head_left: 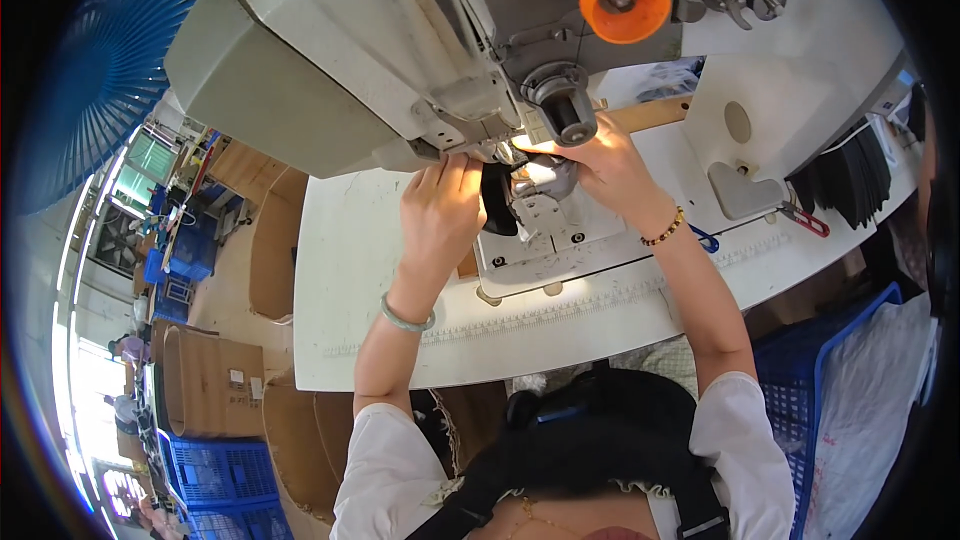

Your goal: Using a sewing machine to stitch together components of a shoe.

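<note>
A sewing machine (pixel 345 50) stands over a white work table, its needle area lit. My left hand (pixel 440 208) is closed at the left of the needle area, its fingertips on a black fabric piece (pixel 497 202) that hangs down beside the metal bed plate (pixel 540 225). From the right, my right hand (pixel 608 165) reaches in behind the plate, fingers pinched at the black material near the needle. The machine head and a metal knob (pixel 565 105) partly hide those fingertips. Just where the needle meets the fabric cannot be made out.
On the table's right lie a stack of black pieces (pixel 845 180), a red-handled tool (pixel 805 222) and a blue-handled tool (pixel 705 240). An orange knob (pixel 625 2) juts from the machine. Blue crates (pixel 790 380) and cardboard boxes (pixel 210 380) flank the table; a blue fan (pixel 110 60) is upper left.
</note>
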`<state>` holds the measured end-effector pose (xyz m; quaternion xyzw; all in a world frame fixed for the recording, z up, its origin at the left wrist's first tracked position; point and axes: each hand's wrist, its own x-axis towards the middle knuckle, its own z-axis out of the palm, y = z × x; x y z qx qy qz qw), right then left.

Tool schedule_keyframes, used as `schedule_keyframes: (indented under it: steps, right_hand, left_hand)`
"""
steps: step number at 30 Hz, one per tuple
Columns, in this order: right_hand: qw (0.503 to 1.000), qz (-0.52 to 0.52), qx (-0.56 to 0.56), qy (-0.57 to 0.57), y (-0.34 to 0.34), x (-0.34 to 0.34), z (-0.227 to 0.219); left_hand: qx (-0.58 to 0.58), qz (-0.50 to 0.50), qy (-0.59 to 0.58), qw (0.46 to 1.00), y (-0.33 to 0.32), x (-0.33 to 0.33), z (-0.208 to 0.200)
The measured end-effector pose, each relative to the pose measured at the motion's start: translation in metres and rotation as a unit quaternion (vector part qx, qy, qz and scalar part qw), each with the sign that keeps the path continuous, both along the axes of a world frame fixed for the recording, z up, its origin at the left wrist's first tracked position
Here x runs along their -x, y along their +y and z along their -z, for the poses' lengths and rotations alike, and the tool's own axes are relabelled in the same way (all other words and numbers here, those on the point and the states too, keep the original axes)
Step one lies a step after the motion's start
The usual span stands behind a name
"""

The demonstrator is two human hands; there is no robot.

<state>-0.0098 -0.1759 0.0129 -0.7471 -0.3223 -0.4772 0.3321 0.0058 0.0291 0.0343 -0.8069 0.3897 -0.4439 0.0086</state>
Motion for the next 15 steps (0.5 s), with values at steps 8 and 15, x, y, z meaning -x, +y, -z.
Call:
schedule_keyframes:
  steps: [8, 15]
  right_hand:
    - [1.0, 0.007, 0.011, -0.021, -0.001, -0.007, 0.002]
    - [1.0, 0.004, -0.011, -0.004, 0.003, -0.003, 0.005]
  left_hand:
    - [-0.012, 0.006, -0.01, 1.0, -0.002, 0.001, -0.006]
    - [-0.02, 0.029, 0.03, 0.999, 0.005, -0.004, -0.005]
